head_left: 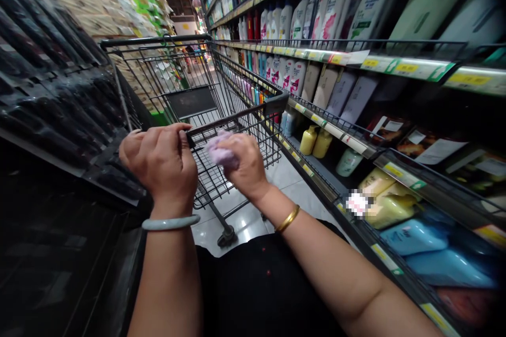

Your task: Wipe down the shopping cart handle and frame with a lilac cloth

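Note:
A shopping cart (pixel 193 99) with a dark wire basket stands right in front of me, its basket bare of goods as far as I see. My left hand (pixel 164 160), with a pale bangle at the wrist, is wrapped round the left end of the cart's push handle (pixel 247 113). A crumpled light purple cloth (pixel 221 150) is bunched in my right hand (pixel 250 162), closed around it and slightly blurred. That hand is at the near side of the handle's middle; whether the cloth touches the bar I cannot tell.
Shelves on the right carry shampoo bottles (pixel 336 8), yellow pump bottles (pixel 308 140) and blue bottles (pixel 415 237) near the floor. Dark packaged goods (pixel 47 89) line the left side close to the cart. A tiled aisle floor (pixel 292 189) runs ahead. One cart wheel (pixel 226 236) shows below.

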Available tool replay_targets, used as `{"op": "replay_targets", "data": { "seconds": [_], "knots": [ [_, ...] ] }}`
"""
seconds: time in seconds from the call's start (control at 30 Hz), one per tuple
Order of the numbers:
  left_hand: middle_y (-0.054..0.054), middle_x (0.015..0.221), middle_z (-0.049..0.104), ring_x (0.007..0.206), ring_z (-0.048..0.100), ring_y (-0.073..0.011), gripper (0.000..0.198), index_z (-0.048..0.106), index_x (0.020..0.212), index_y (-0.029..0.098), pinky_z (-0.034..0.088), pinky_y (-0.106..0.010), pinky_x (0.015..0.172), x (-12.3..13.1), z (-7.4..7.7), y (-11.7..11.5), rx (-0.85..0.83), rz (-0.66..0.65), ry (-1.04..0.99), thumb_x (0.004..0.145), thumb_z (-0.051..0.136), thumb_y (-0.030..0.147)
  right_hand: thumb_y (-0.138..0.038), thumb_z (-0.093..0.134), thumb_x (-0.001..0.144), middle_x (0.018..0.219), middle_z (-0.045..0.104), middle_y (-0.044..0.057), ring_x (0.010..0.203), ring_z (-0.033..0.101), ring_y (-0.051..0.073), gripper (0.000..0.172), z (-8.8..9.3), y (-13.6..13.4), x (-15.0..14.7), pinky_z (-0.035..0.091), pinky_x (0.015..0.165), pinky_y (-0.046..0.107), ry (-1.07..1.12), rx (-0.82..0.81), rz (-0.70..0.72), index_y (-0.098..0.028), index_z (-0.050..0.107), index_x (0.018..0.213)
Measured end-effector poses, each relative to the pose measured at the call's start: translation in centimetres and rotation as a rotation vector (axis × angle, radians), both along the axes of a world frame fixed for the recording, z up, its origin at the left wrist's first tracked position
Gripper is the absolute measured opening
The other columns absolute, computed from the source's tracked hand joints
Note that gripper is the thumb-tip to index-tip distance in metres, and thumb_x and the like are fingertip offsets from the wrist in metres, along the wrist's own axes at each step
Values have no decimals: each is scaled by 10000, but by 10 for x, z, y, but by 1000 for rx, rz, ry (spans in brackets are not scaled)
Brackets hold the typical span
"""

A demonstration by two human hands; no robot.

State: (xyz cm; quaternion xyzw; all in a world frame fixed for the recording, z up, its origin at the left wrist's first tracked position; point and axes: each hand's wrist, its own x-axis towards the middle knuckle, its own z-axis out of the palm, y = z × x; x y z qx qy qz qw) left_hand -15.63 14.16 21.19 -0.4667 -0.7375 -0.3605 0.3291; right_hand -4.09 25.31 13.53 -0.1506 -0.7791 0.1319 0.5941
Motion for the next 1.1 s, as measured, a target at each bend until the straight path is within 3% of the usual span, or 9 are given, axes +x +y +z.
{"op": "replay_targets", "data": {
  "seconds": [0.1,0.3,0.43,0.5,0.57,0.67,0.87,0.97,1.1],
  "knots": [
    [-86,1085,743,1083,610,-290,412,756,1094,267,354,-545,1148,-1,0,1,10,6,14,1045,381,431,-154,694,879,1176,705,55,1103,612,218,290,0,-2,2,548,989,369,-98,58,34,-285,726,1136],
    [-79,1095,742,1097,606,-298,411,756,1102,289,348,-570,1142,1,-1,2,12,-1,-1,1048,377,440,-105,625,870,1075,662,63,1074,631,224,233,3,44,22,557,1011,408,183,-158,-191,-246,682,1048],
    [-79,1093,739,1104,606,-288,429,754,1100,277,352,-563,1139,0,-1,2,8,5,2,1049,366,453,-145,663,885,1309,605,97,1215,565,245,234,0,10,12,526,1066,409,21,-104,-95,-245,722,1088],
    [-76,1091,736,1111,608,-275,454,751,1104,264,355,-558,1134,-2,-1,2,0,5,7,1050,350,468,-185,630,942,1405,606,49,1231,548,233,231,-3,-17,3,516,1064,394,-187,16,23,-295,738,1114],
    [-74,1097,726,1127,611,-262,487,743,1124,242,347,-562,1126,-2,-1,1,-19,-14,21,1056,318,469,-206,566,991,1374,656,4,1162,564,220,237,-6,-34,-4,523,1017,377,-326,125,83,-319,749,1089],
    [-85,1110,718,1144,601,-263,490,737,1147,231,331,-564,1126,-1,0,0,-30,-30,16,1056,315,462,-184,565,979,1258,713,12,1091,579,215,244,-6,-23,-1,523,978,371,-347,118,61,-299,753,1085],
    [-79,1111,730,1130,594,-289,394,746,1124,302,320,-566,1160,3,1,1,10,-38,-37,1048,389,451,-75,602,860,1109,699,79,1136,598,236,257,0,42,24,503,1060,409,-47,-111,-168,-226,730,1024],
    [-73,1115,732,1128,598,-289,389,743,1124,306,330,-568,1156,2,0,1,9,-29,-24,1051,387,444,-63,608,838,1106,689,89,1130,597,240,270,-2,30,20,503,1055,404,-51,-131,-175,-216,735,1022],
    [-82,1105,736,1125,601,-288,438,743,1124,284,343,-550,1164,-2,-1,0,-9,3,1,1060,351,467,-102,628,866,1216,682,73,1130,572,239,314,-2,-3,10,522,992,386,-285,14,-5,-267,745,1106]
  ]
}}
